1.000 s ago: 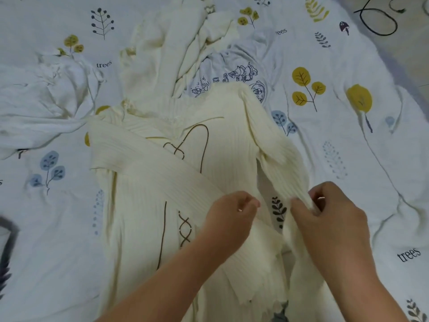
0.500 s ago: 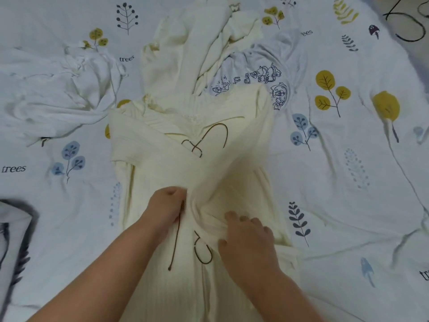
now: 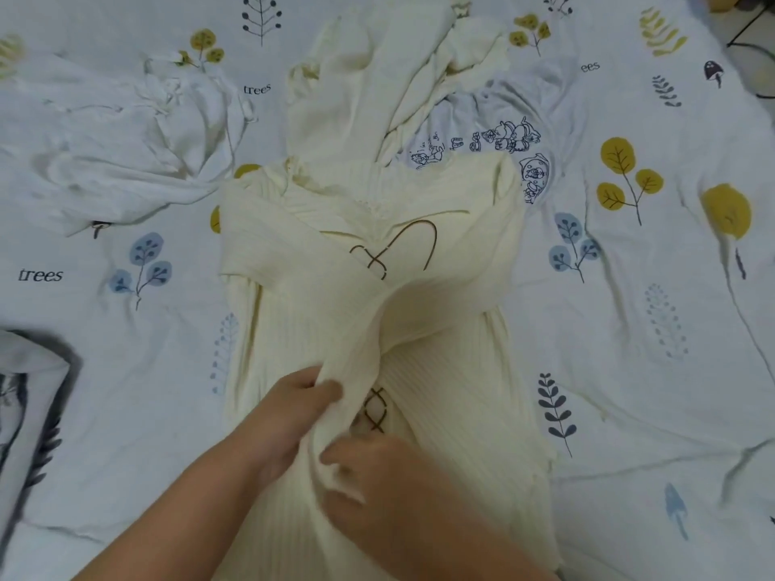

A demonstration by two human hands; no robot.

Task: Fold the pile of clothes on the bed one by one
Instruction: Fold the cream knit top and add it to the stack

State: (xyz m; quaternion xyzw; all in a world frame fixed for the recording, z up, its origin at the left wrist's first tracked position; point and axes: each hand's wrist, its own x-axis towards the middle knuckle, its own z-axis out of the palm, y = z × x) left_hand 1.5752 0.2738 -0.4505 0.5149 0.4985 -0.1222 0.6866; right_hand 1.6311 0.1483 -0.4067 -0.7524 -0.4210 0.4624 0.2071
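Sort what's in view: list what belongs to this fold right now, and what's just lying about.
In the job: cream ribbed garment; left hand and right hand, both gripping its fabric.

Lying about: white garment; cartoon-print shirt; cream clothes; bedsheet.

View: a single head-worn camera, no second view to share with.
Facing: forward and steeply down onto the bed sheet (image 3: 629,371).
Nearness: close; forearms enter from the near edge, far clothes reach the top edge.

Both sleeves now folded in across cream ribbed garment (image 3: 440,392); left hand (image 3: 289,417) and right hand (image 3: 377,480) drawn together toward six o'clock, gripping fabric.
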